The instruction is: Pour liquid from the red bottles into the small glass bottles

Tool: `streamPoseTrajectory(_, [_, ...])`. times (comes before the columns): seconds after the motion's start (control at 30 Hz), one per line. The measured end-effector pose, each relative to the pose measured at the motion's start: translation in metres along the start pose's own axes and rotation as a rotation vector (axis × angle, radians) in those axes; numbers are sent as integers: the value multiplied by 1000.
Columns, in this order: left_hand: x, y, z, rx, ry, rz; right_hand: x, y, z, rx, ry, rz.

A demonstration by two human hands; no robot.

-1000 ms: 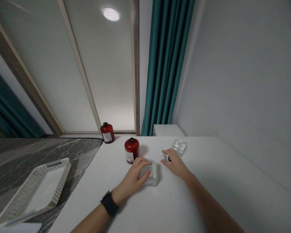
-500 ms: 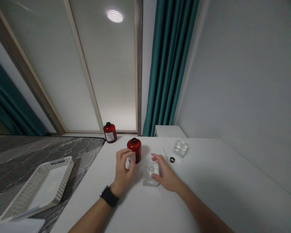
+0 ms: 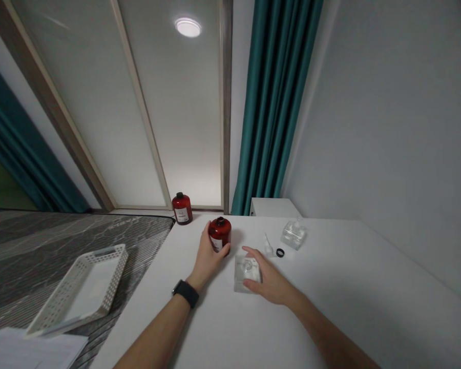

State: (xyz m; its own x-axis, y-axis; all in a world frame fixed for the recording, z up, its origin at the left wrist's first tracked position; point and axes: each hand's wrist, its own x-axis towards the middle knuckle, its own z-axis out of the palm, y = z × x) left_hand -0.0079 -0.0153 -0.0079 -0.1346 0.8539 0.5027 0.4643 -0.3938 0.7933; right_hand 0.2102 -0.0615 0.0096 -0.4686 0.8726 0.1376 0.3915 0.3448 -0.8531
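My left hand (image 3: 210,253) is wrapped round a dark red bottle (image 3: 220,231), thumb across its front and fingers along its left side. This bottle has an uncapped dark neck and a white label, and stands upright on the white table (image 3: 230,328). My right hand (image 3: 271,279) curves round the right side of a square clear glass bottle (image 3: 241,277), thumb at its front and index finger at its back edge. Just beyond the right hand lie a black ring (image 3: 280,252) and a small clear piece with a thin stem (image 3: 268,247).
A second clear glass bottle (image 3: 293,234) stands farther back to the right. Another red bottle (image 3: 182,210), with a black cap, is at the table's far left corner. Left of the table are a white perforated basket (image 3: 117,271) and white paper sheets (image 3: 34,351).
My left hand has moved forward and closed round the red bottle. The right hand stays at the clear glass bottle, shifted slightly left over it. The view has turned a little.
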Motion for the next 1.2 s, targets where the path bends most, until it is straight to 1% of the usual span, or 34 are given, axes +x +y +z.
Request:
streamPoseTrajectory(0.13, [0,2,-5,-9,-58,22,0,3,-1,-13,18,16])
streamPoseTrajectory(0.23, [-2,5,-8,-35,-161,29,1,7,-3,-27,66,-16])
streamPoseTrajectory(0.33, [-4,8,-11,-72,-247,46,4,10,-7,-54,85,-64])
streamPoseTrajectory(0.57, [-7,15,-19,-117,-348,84,7,16,-12,-117,152,-147])
streamPoseTrajectory(0.73, [-11,20,-23,-104,-409,83,7,19,-13,-119,168,-180])
streamPoseTrajectory(0.87, [-14,21,-18,-131,-400,66,8,24,-11,-116,179,-169])
streamPoseTrajectory(1.03, [-17,24,-10,-177,-311,7,10,29,-5,-98,181,-97])
streamPoseTrajectory(1.1, [-17,26,-10,-176,-292,6,10,31,-5,-89,169,-63])
streamPoseTrajectory(1.2, [-17,27,-12,-172,-299,13,10,34,-5,-62,146,-24])
